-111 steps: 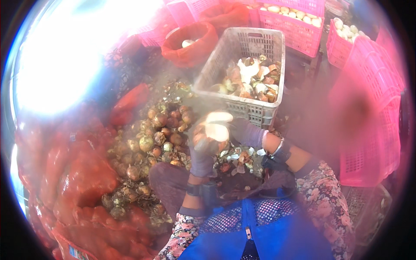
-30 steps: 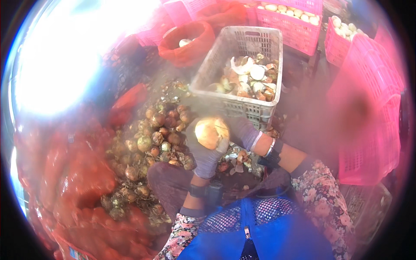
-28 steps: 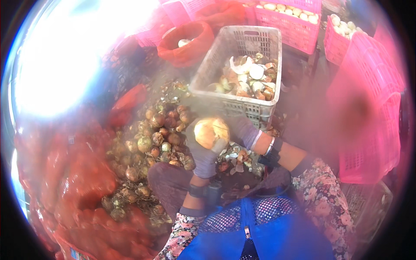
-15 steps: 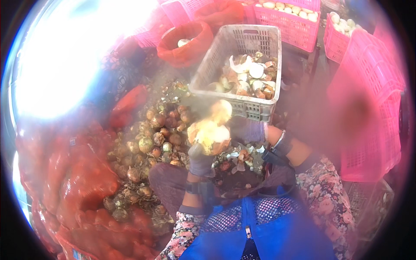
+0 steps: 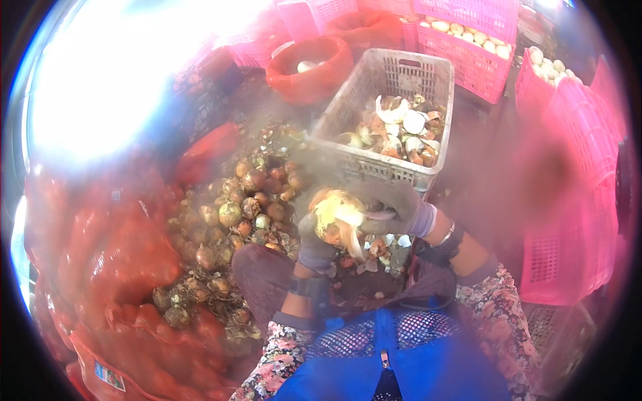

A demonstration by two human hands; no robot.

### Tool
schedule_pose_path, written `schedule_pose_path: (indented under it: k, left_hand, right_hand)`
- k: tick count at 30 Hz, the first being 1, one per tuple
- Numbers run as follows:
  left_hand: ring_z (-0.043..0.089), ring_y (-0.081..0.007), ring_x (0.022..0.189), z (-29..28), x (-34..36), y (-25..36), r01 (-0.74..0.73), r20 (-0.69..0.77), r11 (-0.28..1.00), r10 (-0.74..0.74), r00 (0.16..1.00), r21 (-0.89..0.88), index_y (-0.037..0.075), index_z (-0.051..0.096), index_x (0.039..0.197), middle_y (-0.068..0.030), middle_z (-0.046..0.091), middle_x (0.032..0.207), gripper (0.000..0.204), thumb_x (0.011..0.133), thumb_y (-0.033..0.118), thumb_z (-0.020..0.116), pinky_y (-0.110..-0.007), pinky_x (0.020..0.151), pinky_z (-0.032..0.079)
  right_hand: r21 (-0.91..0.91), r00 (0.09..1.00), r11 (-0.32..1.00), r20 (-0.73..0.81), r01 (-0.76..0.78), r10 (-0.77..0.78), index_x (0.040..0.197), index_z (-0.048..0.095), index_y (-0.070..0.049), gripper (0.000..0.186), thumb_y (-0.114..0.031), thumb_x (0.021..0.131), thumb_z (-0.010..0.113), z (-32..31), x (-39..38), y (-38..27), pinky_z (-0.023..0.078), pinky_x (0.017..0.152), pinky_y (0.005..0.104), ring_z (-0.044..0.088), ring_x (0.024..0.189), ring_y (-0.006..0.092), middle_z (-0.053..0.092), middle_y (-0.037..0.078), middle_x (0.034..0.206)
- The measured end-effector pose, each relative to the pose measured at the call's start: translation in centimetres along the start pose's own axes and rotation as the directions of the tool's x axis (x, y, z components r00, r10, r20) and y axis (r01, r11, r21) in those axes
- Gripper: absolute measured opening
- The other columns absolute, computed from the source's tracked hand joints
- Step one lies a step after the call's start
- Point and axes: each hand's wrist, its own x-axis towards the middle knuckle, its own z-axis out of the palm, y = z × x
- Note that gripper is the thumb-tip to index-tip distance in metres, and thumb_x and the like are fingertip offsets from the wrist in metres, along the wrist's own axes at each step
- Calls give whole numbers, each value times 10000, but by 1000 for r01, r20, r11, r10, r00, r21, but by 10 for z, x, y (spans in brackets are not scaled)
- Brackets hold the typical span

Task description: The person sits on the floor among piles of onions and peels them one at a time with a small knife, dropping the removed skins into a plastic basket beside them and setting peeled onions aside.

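In the middle of the head view, my left hand [image 5: 315,242], in a greyish glove, is closed round a large, partly peeled onion [image 5: 329,212]. Loose pale skin [image 5: 351,234] hangs from the onion's right side. My right hand [image 5: 400,206], gloved too, is closed just right of the onion, with its fingers turned towards it. A pale strip runs between that hand and the onion; blur hides whether this is skin or a blade. Beyond my hands stands a grey plastic crate [image 5: 374,160] with onion skins and pale onion pieces [image 5: 401,130] in it.
Many unpeeled onions [image 5: 257,194] lie heaped to the left, beside red mesh sacks [image 5: 127,254]. A red mesh bag [image 5: 311,70] stands open at the back. Pink crates [image 5: 461,63] with peeled onions stand behind; more pink crates [image 5: 568,234] are stacked at right. Skin scraps [image 5: 388,250] litter the ground.
The onion in my left hand has turned, and its raised flap of skin now hangs down. My right hand has moved slightly right. The view has shifted, so the surroundings sit lower and further right.
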Motion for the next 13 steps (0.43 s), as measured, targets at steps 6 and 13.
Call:
schedule_pose_path:
  k: [6,13]
  left_hand:
    - [537,-340,1147,-6,2,2,64,174,997,-57,983,-35,3,414,1305,-201,512,1261,624,794,330,564,-455,1006,446]
    - [508,-281,1190,-3,-2,-3,199,326,965,-247,912,173,-4,328,1368,-188,464,1318,753,767,328,636,-417,1027,427]
  right_hand:
    - [-200,997,978,-22,64,-70,1203,603,-155,499,-315,751,741,-1,-3,2,527,695,354,661,831,314,668,83,1048]
    - [-43,997,997,42,-60,62,1160,635,-131,442,-322,773,732,6,-8,19,514,817,367,656,937,291,657,118,1104]
